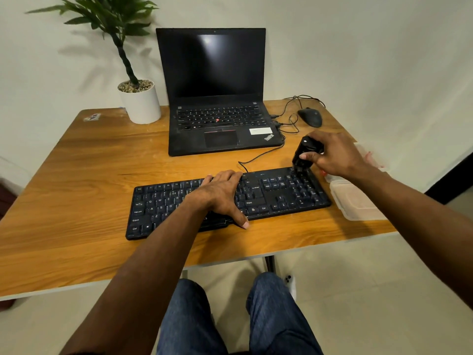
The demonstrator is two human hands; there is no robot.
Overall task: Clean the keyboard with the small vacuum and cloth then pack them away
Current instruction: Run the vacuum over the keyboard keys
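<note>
A black wired keyboard (268, 196) lies across the near part of the wooden table (84, 175). My left hand (222, 196) rests flat on its middle keys, fingers spread, thumb over the front edge. My right hand (332, 155) grips a small black vacuum (303, 155), tilted with its nozzle down on the keyboard's far right corner by the number pad. No cloth is visible.
An open black laptop (217, 98) stands behind the keyboard, a potted plant (139, 98) at the back left, and a wired mouse (310, 117) with cables at the back right. A clear plastic container (358, 203) and its lid (368, 155) lie at the table's right edge.
</note>
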